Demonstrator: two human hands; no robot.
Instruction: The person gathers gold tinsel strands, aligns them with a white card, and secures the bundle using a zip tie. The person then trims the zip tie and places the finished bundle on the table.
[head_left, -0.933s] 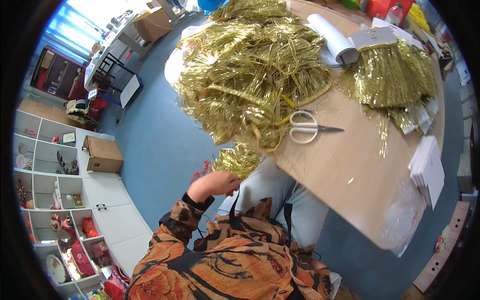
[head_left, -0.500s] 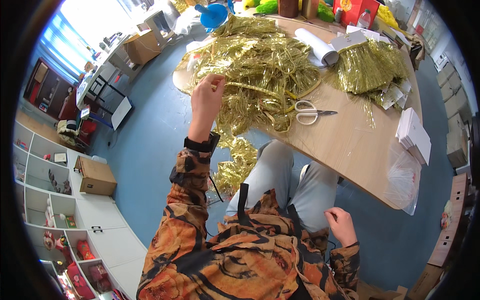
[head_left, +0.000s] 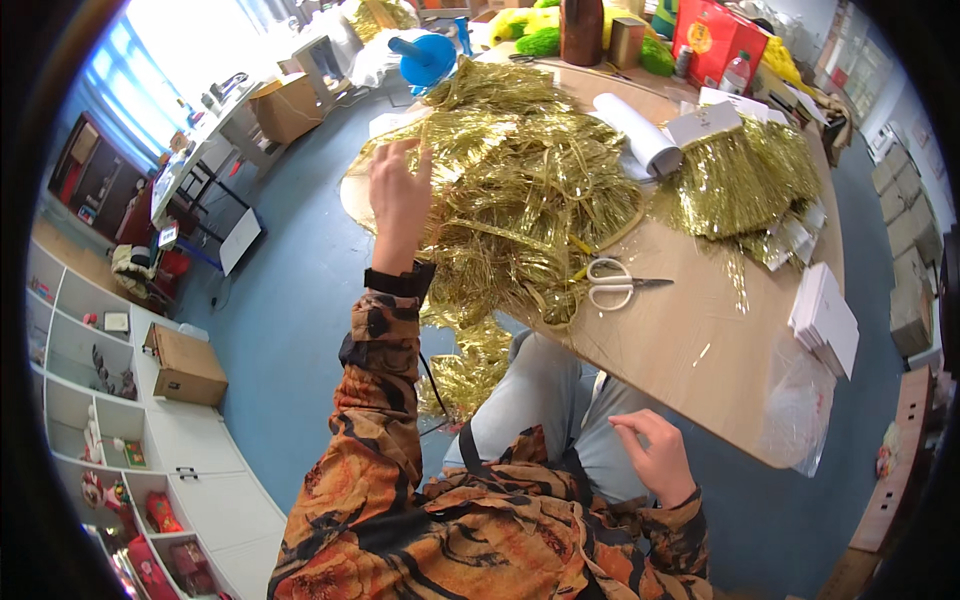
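My left hand [head_left: 400, 195] reaches over the left side of a big heap of gold tinsel fringe [head_left: 520, 180] on the table. Its fingers are stretched and apart; I see nothing held in them. My right hand [head_left: 658, 458] hovers above my lap, just off the table's near edge, fingers loosely bent and nothing visible in them. White-handled scissors [head_left: 612, 284] lie beside the heap, blades pointing right. More gold fringe [head_left: 465, 365] hangs down or lies below the table, left of my legs.
A white paper roll [head_left: 640, 135] lies behind the scissors. Fringe bundles with white cards [head_left: 745, 180] rest at the right, near a stack of white cards [head_left: 822, 318] and a clear plastic bag [head_left: 798, 415]. A blue funnel-like object [head_left: 428, 62] stands at the back.
My left hand has opened from a pinch and shifted slightly left. My right hand has risen and moved left, its fingers loosening. The view has tilted, so the table sits lower.
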